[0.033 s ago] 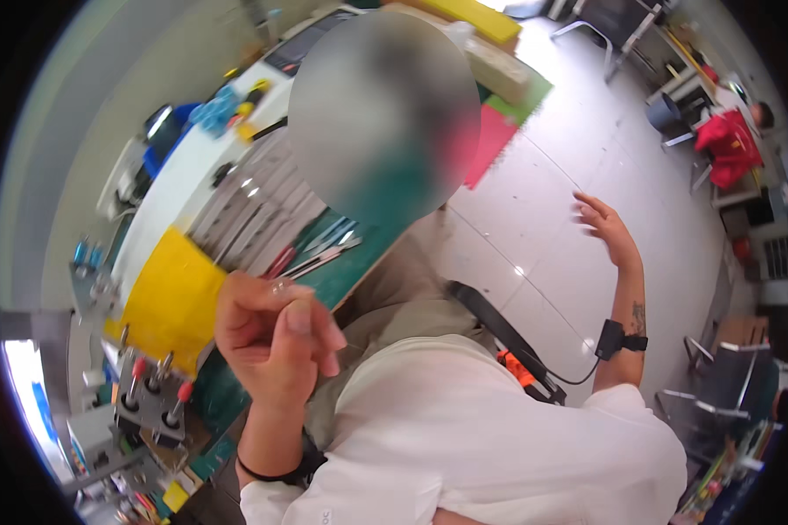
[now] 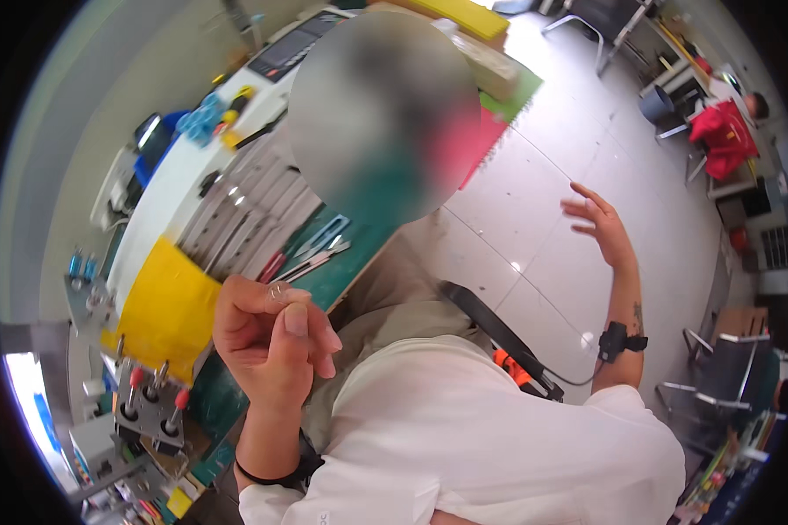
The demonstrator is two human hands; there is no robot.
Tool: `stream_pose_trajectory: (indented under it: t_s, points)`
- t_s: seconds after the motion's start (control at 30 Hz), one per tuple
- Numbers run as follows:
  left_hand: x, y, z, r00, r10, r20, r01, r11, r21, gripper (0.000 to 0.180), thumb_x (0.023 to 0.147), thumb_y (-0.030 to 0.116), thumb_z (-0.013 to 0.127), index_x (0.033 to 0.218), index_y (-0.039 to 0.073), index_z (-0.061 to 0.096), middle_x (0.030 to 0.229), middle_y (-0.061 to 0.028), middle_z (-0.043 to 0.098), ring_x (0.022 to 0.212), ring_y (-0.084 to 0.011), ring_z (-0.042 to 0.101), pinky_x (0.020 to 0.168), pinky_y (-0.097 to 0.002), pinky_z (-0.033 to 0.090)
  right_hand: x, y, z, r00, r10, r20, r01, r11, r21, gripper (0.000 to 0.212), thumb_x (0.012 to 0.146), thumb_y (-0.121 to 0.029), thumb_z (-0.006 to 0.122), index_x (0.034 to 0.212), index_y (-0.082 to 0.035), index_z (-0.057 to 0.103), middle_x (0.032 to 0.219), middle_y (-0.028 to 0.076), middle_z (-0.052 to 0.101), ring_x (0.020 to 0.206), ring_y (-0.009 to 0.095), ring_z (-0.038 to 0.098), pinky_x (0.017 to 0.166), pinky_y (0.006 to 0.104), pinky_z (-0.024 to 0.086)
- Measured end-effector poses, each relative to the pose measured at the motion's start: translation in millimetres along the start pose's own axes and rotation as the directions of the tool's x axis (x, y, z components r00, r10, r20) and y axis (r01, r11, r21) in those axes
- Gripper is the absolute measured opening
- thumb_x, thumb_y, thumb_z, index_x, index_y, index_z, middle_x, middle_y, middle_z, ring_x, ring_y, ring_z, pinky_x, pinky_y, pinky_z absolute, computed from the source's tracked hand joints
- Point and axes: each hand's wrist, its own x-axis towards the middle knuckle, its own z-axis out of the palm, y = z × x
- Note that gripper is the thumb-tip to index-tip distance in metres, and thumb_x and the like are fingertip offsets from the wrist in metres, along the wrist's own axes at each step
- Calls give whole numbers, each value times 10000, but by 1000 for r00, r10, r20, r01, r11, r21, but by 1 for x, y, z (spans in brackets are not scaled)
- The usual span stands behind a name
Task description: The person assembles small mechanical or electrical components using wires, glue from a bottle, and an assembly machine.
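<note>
My left hand (image 2: 267, 341) is raised in front of the bench's near edge, thumb pressed to the bent index finger in a pinch. A tiny shiny curved piece (image 2: 277, 291) shows on the index finger beside the thumb tip; it is too small to name. Past that hand, on the green mat (image 2: 346, 262), lie a light blue tool (image 2: 324, 234) and slim pen-like tools (image 2: 317, 261). A yellow sheet (image 2: 166, 302) is to its left. My right hand (image 2: 606, 232) hangs over the tiled floor, fingers apart, touching nothing.
Grey slotted holders (image 2: 245, 214) stand along the bench. Red-tipped toggle clamps (image 2: 173, 411) rise at the lower left. A blurred disc covers the bench's far part. Chairs (image 2: 600, 31) stand to the right, and a person in red (image 2: 725, 140) sits at the far right.
The scene has shifted slightly left in view, with the bench and floor sharper. My left hand keeps its pinch; the fingers of my right hand have moved a little and stay spread.
</note>
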Motion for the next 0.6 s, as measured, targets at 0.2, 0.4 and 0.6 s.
stream_pose_trajectory:
  t_s: [0.2,0.4,0.6]
  points:
    - [27,-41,49,983,-170,70,150,961,230,47,1123,42,684,1125,18,645,761,-94,707,571,-127,683,469,-250,527,0,-9,40,920,-299,-254,231,936,-265,236,1132,-133,664,1302,-47,803,1244,61,822,1154,153,746,994,364,627]
    - [58,-107,93,978,6,210,-126,816,564,162,952,-10,841,975,58,696,772,-60,736,615,-122,687,597,-304,559,-47,-74,168,779,-623,74,593,770,235,147,1046,0,689,1188,5,723,1135,83,738,1078,177,715,1020,351,574]
    - [64,-112,105,939,197,281,-338,660,671,205,910,12,868,1000,104,709,803,-75,732,619,-211,705,586,-343,555,-53,-89,205,754,-656,16,584,682,440,153,1042,8,690,1190,-9,659,1132,67,648,1040,163,636,980,320,537]
